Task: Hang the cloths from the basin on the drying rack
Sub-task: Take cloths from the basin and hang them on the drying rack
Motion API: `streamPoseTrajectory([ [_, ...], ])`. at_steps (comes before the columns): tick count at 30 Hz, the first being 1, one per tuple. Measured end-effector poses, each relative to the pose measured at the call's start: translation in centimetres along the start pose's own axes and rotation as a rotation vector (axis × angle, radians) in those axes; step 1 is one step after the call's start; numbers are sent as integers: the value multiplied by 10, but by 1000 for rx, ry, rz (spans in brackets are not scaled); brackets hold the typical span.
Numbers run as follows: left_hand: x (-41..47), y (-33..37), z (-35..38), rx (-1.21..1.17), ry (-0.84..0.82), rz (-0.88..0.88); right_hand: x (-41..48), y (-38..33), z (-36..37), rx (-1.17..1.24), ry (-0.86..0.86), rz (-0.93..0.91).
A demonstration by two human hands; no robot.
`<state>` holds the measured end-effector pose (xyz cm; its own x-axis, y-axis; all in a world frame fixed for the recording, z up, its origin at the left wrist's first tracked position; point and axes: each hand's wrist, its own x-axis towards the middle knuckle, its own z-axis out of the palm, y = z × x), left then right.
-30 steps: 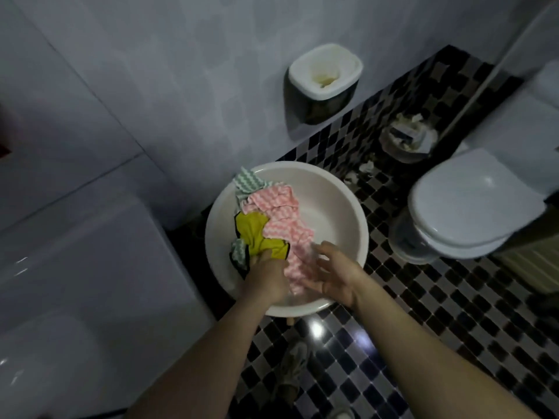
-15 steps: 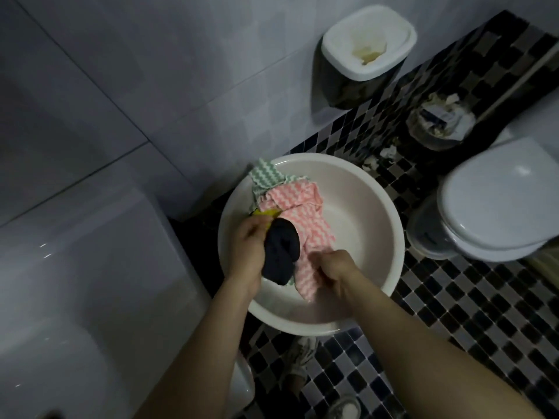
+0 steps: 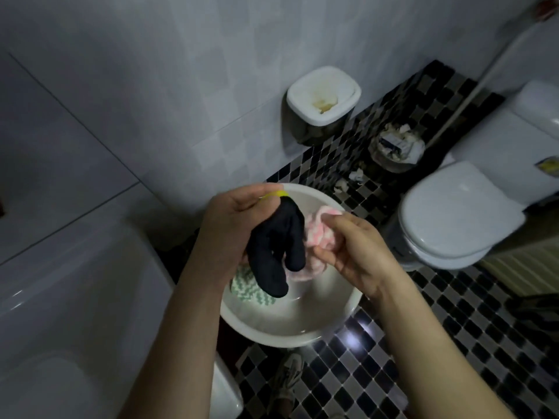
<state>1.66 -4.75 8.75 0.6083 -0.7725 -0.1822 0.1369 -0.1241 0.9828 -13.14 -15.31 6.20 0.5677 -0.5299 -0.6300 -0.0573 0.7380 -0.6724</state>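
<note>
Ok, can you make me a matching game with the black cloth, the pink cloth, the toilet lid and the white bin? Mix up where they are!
Things:
1. black cloth
2. pink cloth
3. toilet lid
4. white bin

Places or states:
A. shut
B. in the right hand
C. by the wall
D. in the left hand

Pairs: 1-D, 2-B, 3-A, 4-C
</note>
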Motion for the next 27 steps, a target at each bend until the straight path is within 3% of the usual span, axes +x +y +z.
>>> streamPoseTrajectory([
  [2,0,17,7,175,12,114,-11,-10,-3,-36,-140,-34],
  [4,0,35,17,221,-49,187,-26,-21,-1,-261,-320,-117],
  [6,-2,49,28,223,-140,235,-39,-31,5,-495,-359,-247],
  [9,-8,66,35,424,-164,337,-56,-51,9,-957,-114,-512],
  [12,-21,90,33,721,-167,418,-82,-72,5,-1495,163,-639],
  [15,-30,112,34,802,-184,426,-113,-90,6,-1649,290,-646],
  [17,-34,122,39,680,-276,356,-125,-99,0,-1648,398,-660],
  [19,-41,126,49,496,-518,224,-132,-104,-8,-1494,438,-688],
  [22,-52,124,61,254,-981,53,-149,-109,-16,-941,247,-687],
  [24,-57,123,65,194,-1171,-11,-165,-107,-22,-713,163,-680],
  [25,-59,124,72,191,-1160,-1,-175,-104,-25,-620,133,-678],
  [27,-57,121,87,199,-881,159,-185,-101,-31,-458,83,-680],
])
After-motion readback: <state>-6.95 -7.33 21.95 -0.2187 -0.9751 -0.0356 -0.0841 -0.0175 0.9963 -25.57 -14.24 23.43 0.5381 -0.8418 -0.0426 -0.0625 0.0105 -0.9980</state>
